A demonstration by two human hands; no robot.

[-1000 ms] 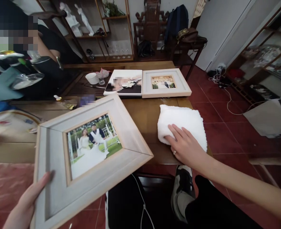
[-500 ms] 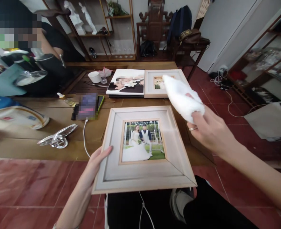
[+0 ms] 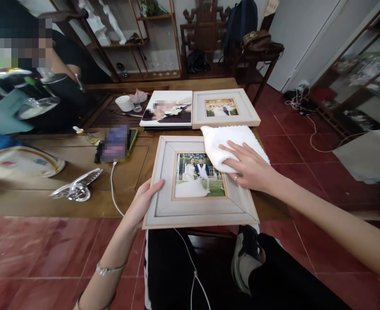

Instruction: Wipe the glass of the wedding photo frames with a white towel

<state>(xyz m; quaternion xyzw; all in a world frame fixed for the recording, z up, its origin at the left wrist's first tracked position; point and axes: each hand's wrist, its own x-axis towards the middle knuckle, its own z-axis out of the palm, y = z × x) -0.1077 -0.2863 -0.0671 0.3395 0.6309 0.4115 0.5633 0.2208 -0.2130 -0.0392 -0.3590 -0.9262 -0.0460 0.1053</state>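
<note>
A pale wooden picture frame [image 3: 164,209] with a photo of a couple on a swing is held over my lap and the table's near edge. My left hand [image 3: 143,198] grips its left side, thumb on the front, the other fingers hidden behind. My right hand [image 3: 249,165] presses a white cloth [image 3: 238,133] against the frame's upper right corner; the cloth hangs past the right edge. Its fingers are bent over the cloth and partly tucked into it. Beyond, a second framed photo [image 3: 248,108] lies beside a photo album [image 3: 167,110].
On the wooden table [image 3: 112,200] are a phone [image 3: 115,144] with a white cable, a silver hair clip [image 3: 78,185], a small dropper bottle [image 3: 86,135], a white cup [image 3: 124,103] and a blue-white package [image 3: 22,155]. A person in black [image 3: 76,60] sits at the far left.
My right hand has brought the cloth down and left onto the frame's upper right corner, where it now lies spread. The frame has moved slightly up and right in view, with my left hand still on it.
</note>
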